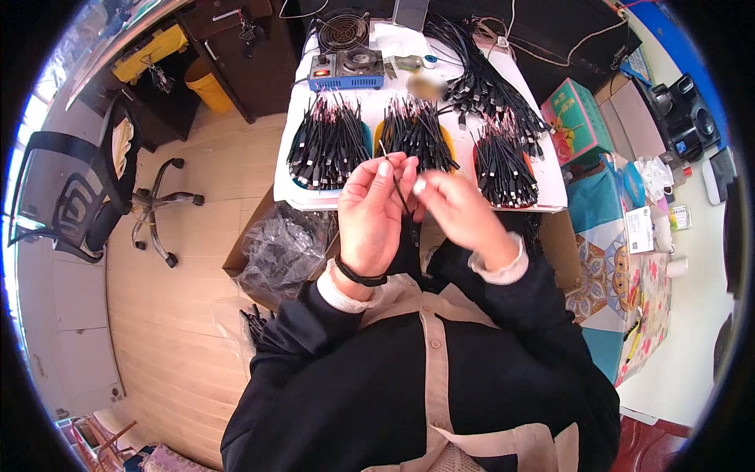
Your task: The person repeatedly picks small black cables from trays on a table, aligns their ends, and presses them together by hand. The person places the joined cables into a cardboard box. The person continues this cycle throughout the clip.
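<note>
My left hand [370, 212] pinches a thin black cable [414, 234] between thumb and fingers. One end of the cable pokes up past the fingertips, and the rest hangs down in front of my lap. Close beside it, my right hand [465, 216] is smeared by motion; its curled fingertips are near the cable, and whether they touch it is unclear. Just beyond my hands, short black cables with metal plugs lie in a left bundle [326, 149], a middle bundle [415, 130] and a right bundle [503, 169]. Pinkish wire ends show at their far side.
Behind the bundles on the white table [311, 198] stand a blue heater-like device [346, 72] and longer black cables [476, 82]. A box with crumpled dark plastic [283, 244] is below left. An office chair [79, 185] stands left; a green box [578, 122] sits right.
</note>
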`<state>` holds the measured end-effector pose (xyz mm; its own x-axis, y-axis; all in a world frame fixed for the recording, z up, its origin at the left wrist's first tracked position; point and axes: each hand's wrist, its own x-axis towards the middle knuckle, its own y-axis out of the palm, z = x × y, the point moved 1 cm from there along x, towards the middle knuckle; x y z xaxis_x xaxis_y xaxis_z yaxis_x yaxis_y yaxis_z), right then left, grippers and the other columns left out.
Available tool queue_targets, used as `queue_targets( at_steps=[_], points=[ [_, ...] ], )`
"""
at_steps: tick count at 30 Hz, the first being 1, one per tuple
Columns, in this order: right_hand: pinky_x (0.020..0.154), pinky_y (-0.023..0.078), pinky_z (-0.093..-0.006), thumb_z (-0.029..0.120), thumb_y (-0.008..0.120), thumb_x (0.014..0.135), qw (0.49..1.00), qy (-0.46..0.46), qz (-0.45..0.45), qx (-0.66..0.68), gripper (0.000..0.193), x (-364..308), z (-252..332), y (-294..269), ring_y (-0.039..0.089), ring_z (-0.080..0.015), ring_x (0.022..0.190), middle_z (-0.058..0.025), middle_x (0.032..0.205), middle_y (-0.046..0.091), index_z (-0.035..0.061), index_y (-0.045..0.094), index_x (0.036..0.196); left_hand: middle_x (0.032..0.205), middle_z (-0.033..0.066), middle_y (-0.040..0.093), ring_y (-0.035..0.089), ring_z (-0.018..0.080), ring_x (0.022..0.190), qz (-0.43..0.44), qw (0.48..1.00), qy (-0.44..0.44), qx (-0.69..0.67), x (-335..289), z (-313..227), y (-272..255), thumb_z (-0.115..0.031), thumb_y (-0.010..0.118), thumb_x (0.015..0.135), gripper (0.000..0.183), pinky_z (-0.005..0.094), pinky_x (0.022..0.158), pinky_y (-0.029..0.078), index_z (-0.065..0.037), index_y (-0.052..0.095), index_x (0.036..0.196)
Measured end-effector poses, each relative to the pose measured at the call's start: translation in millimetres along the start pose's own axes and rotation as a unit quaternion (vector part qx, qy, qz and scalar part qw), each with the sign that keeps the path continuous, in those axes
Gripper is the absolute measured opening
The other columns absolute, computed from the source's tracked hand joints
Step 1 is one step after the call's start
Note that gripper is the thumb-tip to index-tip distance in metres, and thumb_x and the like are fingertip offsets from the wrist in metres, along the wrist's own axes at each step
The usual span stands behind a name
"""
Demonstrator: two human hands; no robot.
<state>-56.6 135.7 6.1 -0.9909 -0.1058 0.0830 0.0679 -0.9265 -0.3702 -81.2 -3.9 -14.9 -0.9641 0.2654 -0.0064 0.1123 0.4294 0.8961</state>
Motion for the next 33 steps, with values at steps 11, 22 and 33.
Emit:
queue_targets(
  at_steps=[11,22,33],
  points=[
    [0.059,0.046,-0.0217,0.013,0.056,0.096,0.984,0.043,-0.011,0.171,0.015,-39,-16,-2,0.055,-0.0060,0.064,-0.0019,0.073,0.060,-0.0007,0.058,0.092,0.083,0.0134,0.067,0.066,0.0223,0.073,0.012,0.589,0.276,0.760,106,-95,-30,-0.011,0.069,0.078,0.018,0.0333,0.069,0.052,-0.003,0.069,0.094],
    [0.060,0.046,-0.0220,0.010,0.057,0.094,0.985,0.064,-0.007,0.159,0.012,-46,-29,-6,0.055,-0.0062,0.064,-0.0014,0.072,0.059,-0.0012,0.058,0.089,0.072,0.0145,0.067,0.067,0.0280,0.071,0.015,0.461,0.164,0.872,192,-134,-87,-0.026,0.072,0.075,0.023,0.0357,0.067,0.051,-0.003,0.071,0.081],
    [0.061,0.047,-0.0215,0.011,0.056,0.096,0.990,0.067,-0.005,0.121,0.013,-51,-35,-5,0.057,-0.0062,0.065,-0.0013,0.074,0.061,-0.0009,0.059,0.092,0.066,0.0060,0.066,0.062,0.0132,0.062,-0.028,0.585,0.136,0.799,206,-123,-73,-0.017,0.077,0.073,0.017,0.0279,0.063,0.049,-0.002,0.072,0.078]
  ],
)
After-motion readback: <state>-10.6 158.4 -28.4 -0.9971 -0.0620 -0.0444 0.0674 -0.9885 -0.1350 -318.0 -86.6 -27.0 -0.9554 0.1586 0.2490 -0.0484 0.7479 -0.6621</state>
